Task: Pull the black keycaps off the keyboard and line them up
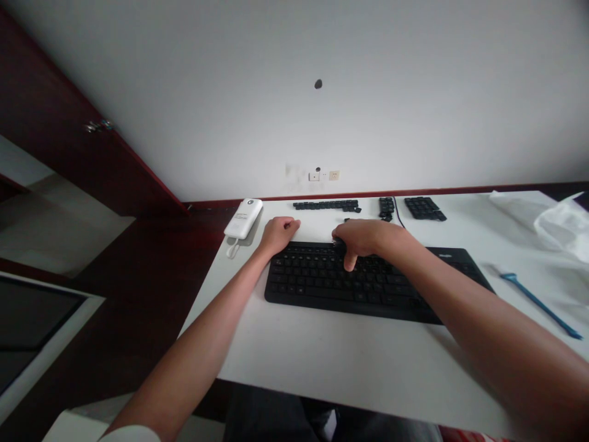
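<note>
Right hand over the keyboard, left hand braced at its corner.
The black keyboard (pixel 317 293) lies lengthwise on the white desk (pixel 294 344), presumably so both hands can reach it; the left hand (pixel 277 234) rests by its far left corner, fingers curled narrow into a loose fist, perhaps as a steadying prop; the right hand (pixel 363 237) bends down over the upper keys, thumb apart from the fingers, near a small dark thing (pixel 339 245), though whether they grip it I cannot tell; loose keycaps (pixel 326 205) sit beyond in grouped rows, probably to preserve their order; the blue-handled brush (pixel 536 299) lies to the right, likely for easy reach.
</note>
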Demonstrator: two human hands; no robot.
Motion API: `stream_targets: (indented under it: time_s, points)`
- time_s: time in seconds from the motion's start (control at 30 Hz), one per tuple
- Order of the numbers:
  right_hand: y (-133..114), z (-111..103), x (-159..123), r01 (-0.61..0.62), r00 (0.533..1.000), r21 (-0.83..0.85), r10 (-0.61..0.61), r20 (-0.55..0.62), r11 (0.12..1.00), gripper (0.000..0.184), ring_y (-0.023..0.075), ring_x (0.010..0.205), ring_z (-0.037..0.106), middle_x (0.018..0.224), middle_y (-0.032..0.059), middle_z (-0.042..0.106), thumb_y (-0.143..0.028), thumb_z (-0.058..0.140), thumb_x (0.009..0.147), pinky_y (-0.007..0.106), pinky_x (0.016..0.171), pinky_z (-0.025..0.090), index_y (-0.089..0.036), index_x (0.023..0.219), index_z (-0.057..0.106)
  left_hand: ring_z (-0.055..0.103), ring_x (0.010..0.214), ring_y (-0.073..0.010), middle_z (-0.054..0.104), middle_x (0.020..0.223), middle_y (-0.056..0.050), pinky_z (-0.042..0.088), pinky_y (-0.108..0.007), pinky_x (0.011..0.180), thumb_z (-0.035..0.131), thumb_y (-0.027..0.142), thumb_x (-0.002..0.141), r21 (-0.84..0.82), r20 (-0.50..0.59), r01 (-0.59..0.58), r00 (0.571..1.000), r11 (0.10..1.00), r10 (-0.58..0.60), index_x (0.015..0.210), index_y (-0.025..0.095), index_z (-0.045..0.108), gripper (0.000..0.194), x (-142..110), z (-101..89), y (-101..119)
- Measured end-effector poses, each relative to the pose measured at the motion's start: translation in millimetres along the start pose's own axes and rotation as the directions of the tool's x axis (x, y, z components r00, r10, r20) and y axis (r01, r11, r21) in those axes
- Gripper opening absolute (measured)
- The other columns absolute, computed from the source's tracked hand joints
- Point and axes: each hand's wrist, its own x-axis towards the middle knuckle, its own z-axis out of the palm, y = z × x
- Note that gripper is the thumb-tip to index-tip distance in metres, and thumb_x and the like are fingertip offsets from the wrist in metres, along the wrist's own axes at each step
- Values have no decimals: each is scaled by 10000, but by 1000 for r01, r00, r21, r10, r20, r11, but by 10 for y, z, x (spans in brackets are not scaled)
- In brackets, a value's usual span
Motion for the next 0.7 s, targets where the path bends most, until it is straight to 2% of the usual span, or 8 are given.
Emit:
stream_targets:
  time_s: [0.33, 0.7]
  points:
    - [-58, -13, -48, -18, 999, -6, 18, -29, 1000, 659, 390, 1157, 710, 1250, 195, 759, -287, 971, 642, 402, 887, 557, -123, 1249, 772, 295, 606, -115, 269, 601, 34, 176, -313, 632, 496, 469, 927, -12, -17, 5, 1000, 1000, -5, 598, 201, 297, 468, -5, 10, 8]
    - [-107, -56, -89, -13, 1000, -6, 13, 4, 1000, 644, 403, 1180, 709, 1256, 247, 749, -266, 962, 677, 409, 929, 556, -53, 1252, 765, 301, 598, -111, 276, 592, 35, 177, -312, 626, 501, 472, 919, 2, -25, 15, 1000, 1000, -15, 580, 194, 317, 475, 10, 22, -9]
